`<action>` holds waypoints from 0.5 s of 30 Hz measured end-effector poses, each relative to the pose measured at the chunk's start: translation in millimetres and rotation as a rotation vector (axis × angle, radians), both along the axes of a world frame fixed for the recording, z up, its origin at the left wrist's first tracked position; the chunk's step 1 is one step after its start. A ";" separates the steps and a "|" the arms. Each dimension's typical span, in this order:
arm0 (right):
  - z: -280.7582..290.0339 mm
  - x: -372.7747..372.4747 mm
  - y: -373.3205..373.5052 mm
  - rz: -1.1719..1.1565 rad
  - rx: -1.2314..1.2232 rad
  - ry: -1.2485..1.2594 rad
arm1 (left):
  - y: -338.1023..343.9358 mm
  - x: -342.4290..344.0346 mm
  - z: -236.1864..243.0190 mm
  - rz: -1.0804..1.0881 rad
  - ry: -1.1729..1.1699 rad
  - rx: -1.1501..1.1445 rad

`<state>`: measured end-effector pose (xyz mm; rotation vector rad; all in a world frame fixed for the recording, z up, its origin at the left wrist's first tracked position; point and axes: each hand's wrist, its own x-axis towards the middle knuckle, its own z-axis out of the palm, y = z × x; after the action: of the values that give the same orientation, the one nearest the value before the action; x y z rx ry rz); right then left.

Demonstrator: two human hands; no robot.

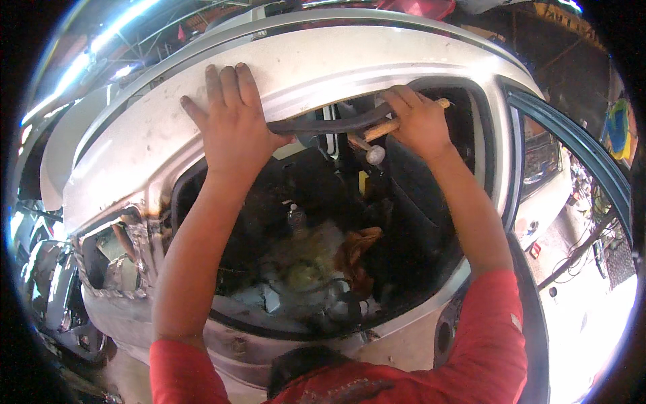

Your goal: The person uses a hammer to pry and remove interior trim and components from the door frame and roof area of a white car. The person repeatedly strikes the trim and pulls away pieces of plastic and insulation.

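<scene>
A silver car body has a door opening edged along the top by a black rubber strip. My left hand lies spread on the roof edge, fingertips on the pale metal, thumb at the strip's left part. Fingers of my right hand curl over the strip and a wooden-handled hammer, whose handle end sticks out to the right. A rounded metal piece hangs just below the handle, seemingly the hammer's head. The strip's inner side under my fingers is hidden.
An open door frame stands at the right. The dark interior holds loose items and brown material. A cut-out rear opening is at the left, with shiny dark parts beyond it. Cables run along the right.
</scene>
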<state>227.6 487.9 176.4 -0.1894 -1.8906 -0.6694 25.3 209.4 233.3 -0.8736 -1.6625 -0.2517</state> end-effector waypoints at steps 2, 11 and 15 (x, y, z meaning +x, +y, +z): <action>-1.1 3.6 -0.1 -0.040 -0.052 -0.009 | 3.1 -8.0 -0.9 -0.043 0.038 0.018; 20.6 0.8 -39.7 -0.314 -0.353 -0.025 | 9.1 -1.1 1.7 -0.005 0.040 0.026; 3.8 9.1 -23.8 -0.007 -0.271 0.077 | 22.9 1.9 8.1 -0.093 0.048 -0.039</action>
<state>236.7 464.1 180.2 -0.3891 -1.9017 -0.4024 27.2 232.3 241.4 -0.9807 -1.5895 -0.2608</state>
